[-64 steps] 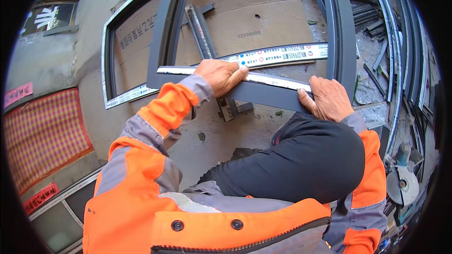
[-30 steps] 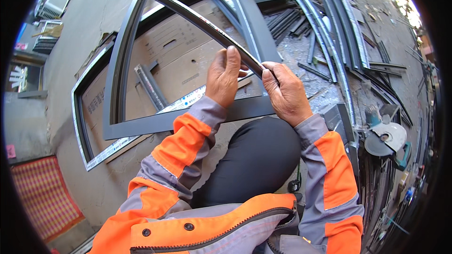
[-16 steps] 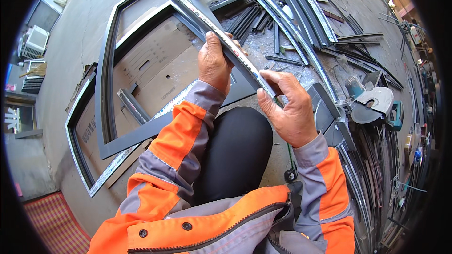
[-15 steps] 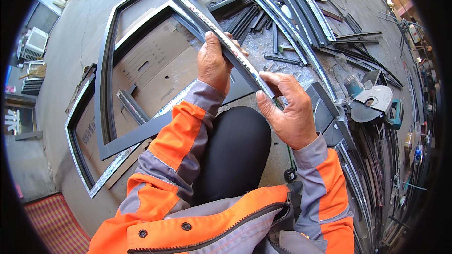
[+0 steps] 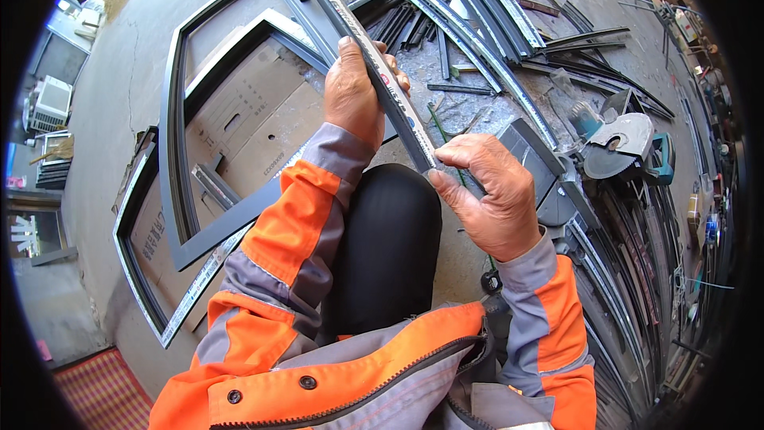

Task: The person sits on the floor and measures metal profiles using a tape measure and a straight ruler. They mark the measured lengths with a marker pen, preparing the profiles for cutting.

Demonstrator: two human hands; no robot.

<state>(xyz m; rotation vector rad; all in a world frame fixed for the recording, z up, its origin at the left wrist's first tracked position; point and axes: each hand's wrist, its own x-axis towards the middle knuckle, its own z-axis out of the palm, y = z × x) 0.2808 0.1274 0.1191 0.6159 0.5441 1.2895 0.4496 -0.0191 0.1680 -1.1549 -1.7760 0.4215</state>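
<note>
A long dark-grey metal profile with a pale printed protective film on its face slants across the middle, over my raised knee. My left hand is wrapped round it partway along, thumb on the near side and fingertips showing beyond. At its near lower end, my right hand pinches the tip between thumb and forefinger; the other fingers curl behind and are partly hidden. Whether the film or the metal itself is pinched, I cannot tell. Left of my hands, a grey angled frame lies over cardboard.
A second frame lies partly beneath the first. Long curved profiles and short offcuts cover the floor ahead. A circular saw with its blade exposed sits at the right, above stacked dark profiles.
The profile has shifted slightly left and now stands a bit steeper. My left hand has moved up and left with it; my right hand stays at its lower end.
</note>
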